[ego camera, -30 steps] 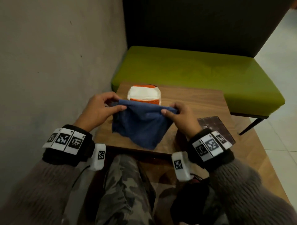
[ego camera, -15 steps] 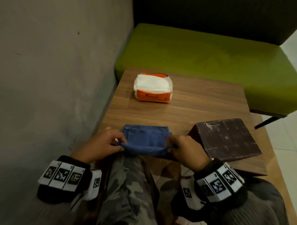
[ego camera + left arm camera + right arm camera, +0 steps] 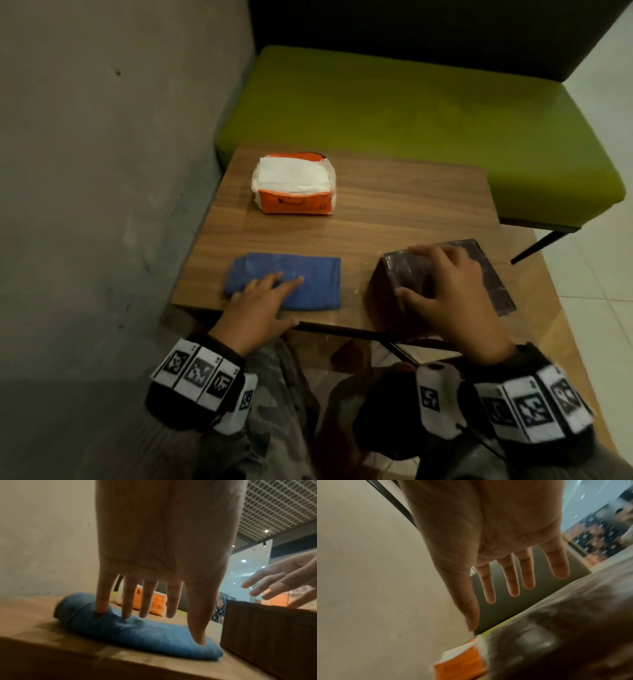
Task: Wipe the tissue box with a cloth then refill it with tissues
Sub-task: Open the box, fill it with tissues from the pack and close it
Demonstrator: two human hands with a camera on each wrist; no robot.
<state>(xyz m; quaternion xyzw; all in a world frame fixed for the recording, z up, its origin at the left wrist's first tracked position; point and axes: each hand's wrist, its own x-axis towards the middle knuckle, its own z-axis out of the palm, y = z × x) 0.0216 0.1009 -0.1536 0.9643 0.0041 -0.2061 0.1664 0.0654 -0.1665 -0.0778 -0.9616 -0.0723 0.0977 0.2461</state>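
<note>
A: State the position of the cloth.

B: It lies folded flat on the worktop, close to the near edge. The left hand rests on it, grip released: in the left wrist view the straight fingers press into the fabric. One second ago both hands held the cloth up, unfolded.

A: And the tissue box?

B: It sits at the near right corner, just beside the cloth but apart from it. The right hand is spread over its top, fingers straight, grip released; half a second ago that hand was on the cloth.

A: Open room?

B: The orange tissue pack sits near the far left edge. Bare wood lies between it, the cloth and the box. A green bench stands beyond the far edge, a wall to the left.
</note>
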